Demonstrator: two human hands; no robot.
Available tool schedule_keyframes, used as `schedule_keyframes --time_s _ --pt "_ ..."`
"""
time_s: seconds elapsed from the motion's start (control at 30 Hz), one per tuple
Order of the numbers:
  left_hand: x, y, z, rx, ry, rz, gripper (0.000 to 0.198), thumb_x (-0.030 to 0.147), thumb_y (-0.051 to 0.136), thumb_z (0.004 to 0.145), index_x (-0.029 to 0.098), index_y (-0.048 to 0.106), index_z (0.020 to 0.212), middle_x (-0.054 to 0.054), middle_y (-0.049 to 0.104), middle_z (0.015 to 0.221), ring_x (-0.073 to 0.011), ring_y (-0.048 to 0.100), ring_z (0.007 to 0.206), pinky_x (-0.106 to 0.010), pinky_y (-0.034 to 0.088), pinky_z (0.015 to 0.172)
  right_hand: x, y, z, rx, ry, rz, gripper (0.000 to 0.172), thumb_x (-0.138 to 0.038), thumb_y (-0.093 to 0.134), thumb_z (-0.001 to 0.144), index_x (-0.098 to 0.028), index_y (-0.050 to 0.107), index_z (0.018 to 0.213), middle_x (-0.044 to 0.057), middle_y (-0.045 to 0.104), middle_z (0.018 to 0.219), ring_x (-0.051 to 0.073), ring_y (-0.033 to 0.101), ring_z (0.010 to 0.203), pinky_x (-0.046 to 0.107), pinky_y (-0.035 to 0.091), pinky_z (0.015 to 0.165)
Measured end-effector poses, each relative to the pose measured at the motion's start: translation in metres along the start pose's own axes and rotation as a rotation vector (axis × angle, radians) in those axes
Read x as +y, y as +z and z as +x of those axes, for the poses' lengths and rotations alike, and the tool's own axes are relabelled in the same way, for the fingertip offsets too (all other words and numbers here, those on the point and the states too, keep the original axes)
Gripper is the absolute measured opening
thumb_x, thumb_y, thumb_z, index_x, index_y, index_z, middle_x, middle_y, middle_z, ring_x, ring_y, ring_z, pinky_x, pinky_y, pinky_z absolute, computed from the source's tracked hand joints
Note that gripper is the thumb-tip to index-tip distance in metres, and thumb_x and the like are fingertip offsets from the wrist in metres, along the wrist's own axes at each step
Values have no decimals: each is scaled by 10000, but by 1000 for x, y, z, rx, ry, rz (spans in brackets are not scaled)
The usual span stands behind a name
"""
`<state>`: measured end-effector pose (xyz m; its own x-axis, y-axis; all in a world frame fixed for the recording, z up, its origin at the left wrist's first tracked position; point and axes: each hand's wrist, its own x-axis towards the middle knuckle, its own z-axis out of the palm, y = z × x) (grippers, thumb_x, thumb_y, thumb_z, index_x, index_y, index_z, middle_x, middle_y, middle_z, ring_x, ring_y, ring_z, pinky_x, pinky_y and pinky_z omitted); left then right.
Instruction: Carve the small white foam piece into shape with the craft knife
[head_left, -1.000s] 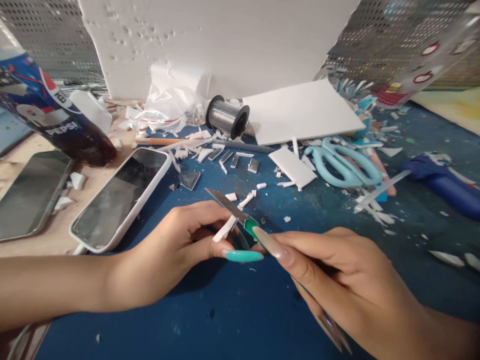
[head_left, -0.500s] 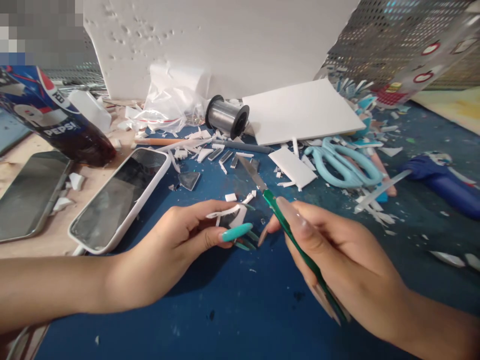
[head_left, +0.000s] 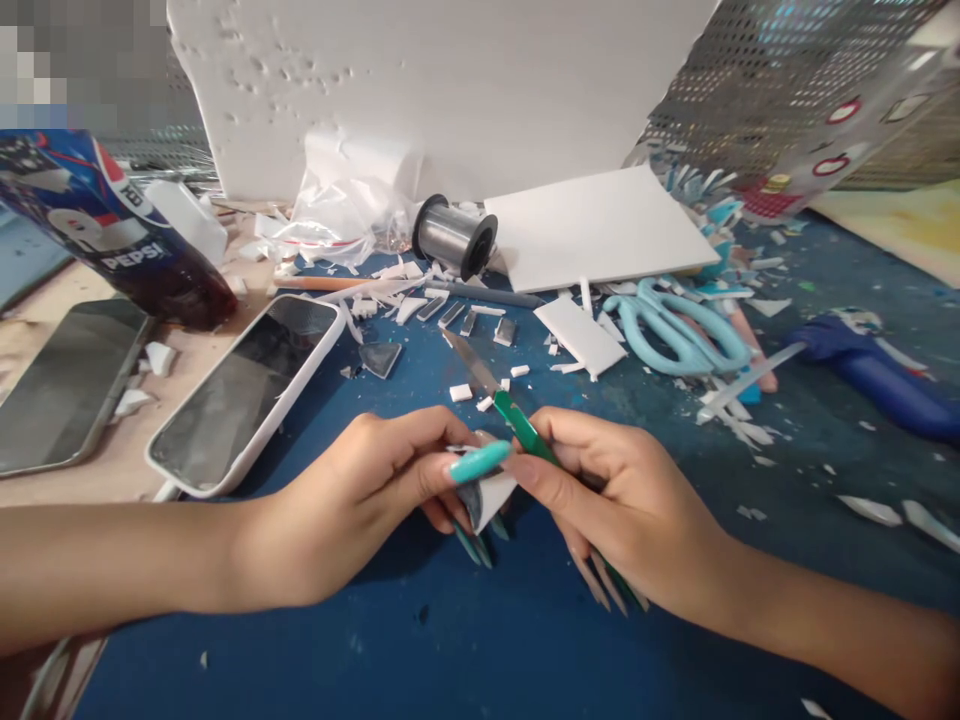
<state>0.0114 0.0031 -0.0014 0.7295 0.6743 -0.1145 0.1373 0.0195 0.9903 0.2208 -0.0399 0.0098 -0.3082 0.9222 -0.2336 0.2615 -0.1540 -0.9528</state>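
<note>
My left hand, with long turquoise nails, pinches a small white foam piece that has a dark grey face. My right hand is closed around a craft knife with a green handle, its blade pointing up and to the left. The right fingertips meet the foam piece beside the left thumb, and they hide part of it. Small white foam bits lie just beyond the blade. Behind them are several small grey-faced blocks and a grey-faced wedge.
Light-blue scissors, a foam rectangle and a wire spool lie at the back. Two phones and a Pepsi bottle are at left. A dark blue tool lies right. A large foam board stands behind.
My right hand has moved left with the knife and now touches the foam piece. My left hand has turned the piece, so its dark face shows.
</note>
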Motion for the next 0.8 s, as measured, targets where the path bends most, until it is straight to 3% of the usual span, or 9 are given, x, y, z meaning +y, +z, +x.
schedule_keyframes --time_s 0.2,0.3,0.43,0.5,0.67,0.8 --pt "-2 1 2 46 -1 41 296 364 467 1009 165 572 816 28 633 666 -78 624 575 -145 526 567 -1 2 -1 -44 40 -1 352 -524 530 941 -197 510 813 -97 425 489 65 476 308 168 358 313" --pt "-3 2 4 164 -33 -7 325 391 451 1013 169 546 795 32 608 646 -81 615 559 -152 523 535 -1 2 -2 -22 14 7 354 -519 526 949 -199 497 801 -95 430 494 63 491 318 159 377 321" --pt "-3 1 4 336 44 130 274 421 512 988 182 622 1063 -37 679 1011 -142 666 885 -221 564 749 -1 1 -2 3 -29 36 328 -498 519 961 -213 475 805 -97 446 480 66 499 328 152 398 329" --pt "-3 0 2 306 118 188 335 433 522 985 205 605 1215 -55 649 1178 -163 633 1033 -239 538 862 -1 1 -2 16 -40 66 309 -489 533 957 -217 472 824 -102 456 484 59 485 326 145 401 331" --pt "-4 -4 -2 104 276 261 357 408 548 976 230 632 1274 -63 604 1321 -194 497 1296 -277 389 1101 2 4 -4 67 -61 101 307 -481 569 941 -207 485 830 -97 474 500 51 481 366 144 423 379" --pt "-2 -5 -1 -27 334 367 383 319 525 993 261 564 1369 -67 519 1430 -204 449 1342 -314 345 1138 1 8 -2 136 -56 151 246 -436 589 944 -203 528 895 -84 507 577 51 528 442 139 440 422"
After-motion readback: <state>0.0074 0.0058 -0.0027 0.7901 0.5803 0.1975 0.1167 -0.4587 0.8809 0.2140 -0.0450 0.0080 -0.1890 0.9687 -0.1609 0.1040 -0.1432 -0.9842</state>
